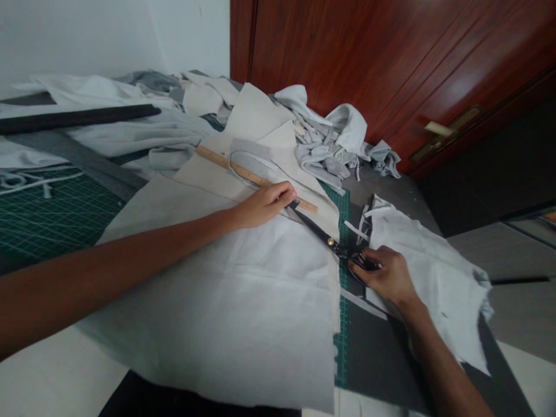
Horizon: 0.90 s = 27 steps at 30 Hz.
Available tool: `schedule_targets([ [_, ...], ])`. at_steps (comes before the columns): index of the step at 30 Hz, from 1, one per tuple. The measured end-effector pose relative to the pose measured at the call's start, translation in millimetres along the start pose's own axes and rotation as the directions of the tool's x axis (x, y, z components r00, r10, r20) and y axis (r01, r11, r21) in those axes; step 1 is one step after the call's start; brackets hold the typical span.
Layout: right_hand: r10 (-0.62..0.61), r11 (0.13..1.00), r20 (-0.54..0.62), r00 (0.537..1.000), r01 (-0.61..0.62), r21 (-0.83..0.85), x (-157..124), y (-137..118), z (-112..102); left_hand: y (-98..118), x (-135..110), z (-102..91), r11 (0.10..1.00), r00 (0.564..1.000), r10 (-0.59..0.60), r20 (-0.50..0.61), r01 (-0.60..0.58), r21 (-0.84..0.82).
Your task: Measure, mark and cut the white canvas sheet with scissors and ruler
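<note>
My right hand (pixel 386 275) grips the handles of long black scissors (pixel 324 233), whose blades point up and left into a sheet of white fabric (pixel 226 289). My left hand (pixel 264 204) lies on that fabric beside the blade tips, fingers curled and pressing down. A wooden ruler (pixel 226 165) runs diagonally just beyond the left hand, with a grey fabric piece (pixel 249 156) lying over it. A loose white cloth piece (pixel 430 272) lies under and to the right of my right hand.
A green cutting mat (pixel 47 214) covers the table's left side and shows again as a strip near the scissors. Heaps of grey and white scraps (pixel 330 145) lie at the back. A black roll (pixel 73 119) lies far left. A dark wooden door (pixel 391 58) stands behind.
</note>
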State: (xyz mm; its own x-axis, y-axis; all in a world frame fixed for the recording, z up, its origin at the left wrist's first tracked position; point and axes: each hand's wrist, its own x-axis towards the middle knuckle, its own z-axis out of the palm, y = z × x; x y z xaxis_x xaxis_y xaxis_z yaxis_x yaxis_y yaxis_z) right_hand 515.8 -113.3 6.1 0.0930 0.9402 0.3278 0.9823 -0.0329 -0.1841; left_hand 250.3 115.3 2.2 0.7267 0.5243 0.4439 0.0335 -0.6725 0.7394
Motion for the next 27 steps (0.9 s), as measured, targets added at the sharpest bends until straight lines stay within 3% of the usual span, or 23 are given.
schedule_targets([
  [6,-0.024,0.993,0.032,0.999,0.020,0.112,2.4,0.1,-3.8,-6.1,2.4,2.6,0.979,0.991,-0.104,-0.082,0.087,-0.184],
  [13,-0.033,0.980,0.044,0.998,0.024,0.200,6.1,-2.5,-4.3,-1.7,2.1,2.7,0.932,0.989,-0.149,0.015,0.146,-0.332],
  [17,0.029,0.954,0.064,0.998,-0.047,0.297,6.0,-2.0,-0.6,2.5,1.8,3.4,0.908,0.986,-0.168,0.014,0.160,-0.387],
  [20,0.050,0.871,0.146,0.988,-0.114,0.478,4.0,0.4,-0.5,1.7,2.4,4.1,0.872,0.989,-0.150,0.018,0.141,-0.468],
  [23,0.038,0.726,0.221,0.974,-0.179,0.664,-0.7,4.4,1.1,-0.9,2.9,4.9,0.812,0.988,-0.151,0.045,0.149,-0.564],
  [27,0.030,0.606,0.191,0.981,-0.170,0.777,-4.4,9.8,12.9,-4.3,3.4,7.3,0.762,0.987,-0.137,0.084,0.159,-0.628],
])
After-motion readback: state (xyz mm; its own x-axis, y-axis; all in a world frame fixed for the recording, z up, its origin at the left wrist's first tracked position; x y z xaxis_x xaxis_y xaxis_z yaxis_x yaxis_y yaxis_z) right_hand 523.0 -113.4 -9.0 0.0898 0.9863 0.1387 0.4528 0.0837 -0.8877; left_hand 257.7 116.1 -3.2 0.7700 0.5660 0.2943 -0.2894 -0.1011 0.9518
